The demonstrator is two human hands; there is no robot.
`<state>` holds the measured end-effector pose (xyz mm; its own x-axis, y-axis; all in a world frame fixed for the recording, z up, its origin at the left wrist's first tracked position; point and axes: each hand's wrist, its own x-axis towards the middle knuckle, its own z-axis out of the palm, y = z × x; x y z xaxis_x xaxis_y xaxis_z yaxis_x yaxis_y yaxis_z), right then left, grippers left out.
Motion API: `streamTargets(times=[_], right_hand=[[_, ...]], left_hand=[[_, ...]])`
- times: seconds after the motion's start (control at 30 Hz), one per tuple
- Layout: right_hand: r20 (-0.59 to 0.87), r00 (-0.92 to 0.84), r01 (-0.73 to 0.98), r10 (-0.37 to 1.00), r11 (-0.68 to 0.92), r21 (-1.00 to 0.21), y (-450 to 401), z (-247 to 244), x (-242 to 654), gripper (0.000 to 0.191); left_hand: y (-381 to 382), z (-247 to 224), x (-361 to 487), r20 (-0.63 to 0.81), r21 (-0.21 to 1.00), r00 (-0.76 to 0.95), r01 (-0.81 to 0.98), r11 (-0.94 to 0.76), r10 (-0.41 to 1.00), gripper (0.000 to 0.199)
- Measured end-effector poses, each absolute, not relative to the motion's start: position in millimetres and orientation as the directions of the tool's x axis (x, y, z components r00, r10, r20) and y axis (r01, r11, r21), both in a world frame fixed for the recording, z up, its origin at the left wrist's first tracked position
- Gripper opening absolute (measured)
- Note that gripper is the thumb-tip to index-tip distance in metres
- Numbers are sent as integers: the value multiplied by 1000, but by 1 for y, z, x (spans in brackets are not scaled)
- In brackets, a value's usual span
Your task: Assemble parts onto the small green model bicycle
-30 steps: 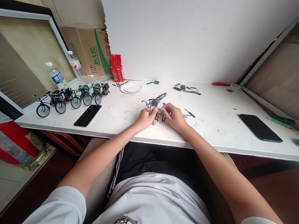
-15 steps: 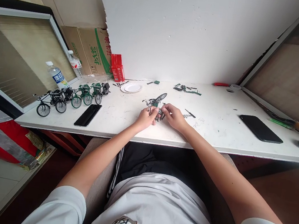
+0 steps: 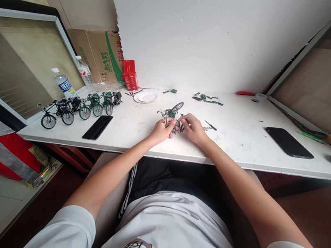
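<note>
My left hand (image 3: 162, 131) is closed on a small model bicycle (image 3: 176, 108) over the front middle of the table, its dark spoked wheel tilted upward. At the bicycle's right side is my right hand (image 3: 194, 129), its thumb and forefinger pinched together; what is between those fingertips is too small to make out. Small dark parts show just below the right fingertips. Several finished-looking model bicycles (image 3: 84, 112), black and green, stand in a row on the left.
Around the hands on the white table (image 3: 242, 152) lie a dark phone (image 3: 97, 127), a larger black phone (image 3: 289, 142), white plates (image 3: 146, 96), green parts (image 3: 208, 99) and a thin dark tool (image 3: 211, 125). Bottles (image 3: 64, 84) and a red box (image 3: 130, 75) stand back left.
My right hand has shifted slightly up and away from the bicycle's lower wheel, showing more of it. My left hand keeps its hold in nearly the same place.
</note>
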<state>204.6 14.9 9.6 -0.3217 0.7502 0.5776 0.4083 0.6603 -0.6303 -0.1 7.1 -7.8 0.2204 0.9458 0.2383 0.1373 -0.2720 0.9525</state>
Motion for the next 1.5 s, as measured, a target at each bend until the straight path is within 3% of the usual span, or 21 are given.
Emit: streamTargets(times=[0.1, 0.27, 0.43, 0.83, 1.1, 1.5], right_hand=[[591, -280, 350, 757, 653, -671, 15, 10, 204, 58], [416, -189, 58, 889, 433, -899, 14, 19, 207, 53], [356, -199, -55, 913, 352, -934, 13, 26, 209, 52], [346, -272, 95, 898, 383, -919, 8, 25, 205, 56], [451, -228, 285, 863, 502, -816, 13, 19, 205, 58], [457, -260, 338, 850, 524, -782, 11, 17, 206, 55]], left_hand=[[7, -7, 0, 243, 951, 214, 138, -275, 946, 34], [6, -5, 0, 240, 948, 205, 161, -275, 949, 34], [7, -7, 0, 246, 945, 222, 162, -285, 943, 34], [8, -10, 0, 234, 947, 262, 159, -281, 936, 39], [7, -8, 0, 228, 957, 278, 112, -267, 933, 37], [4, -3, 0, 165, 971, 290, 122, -207, 943, 33]])
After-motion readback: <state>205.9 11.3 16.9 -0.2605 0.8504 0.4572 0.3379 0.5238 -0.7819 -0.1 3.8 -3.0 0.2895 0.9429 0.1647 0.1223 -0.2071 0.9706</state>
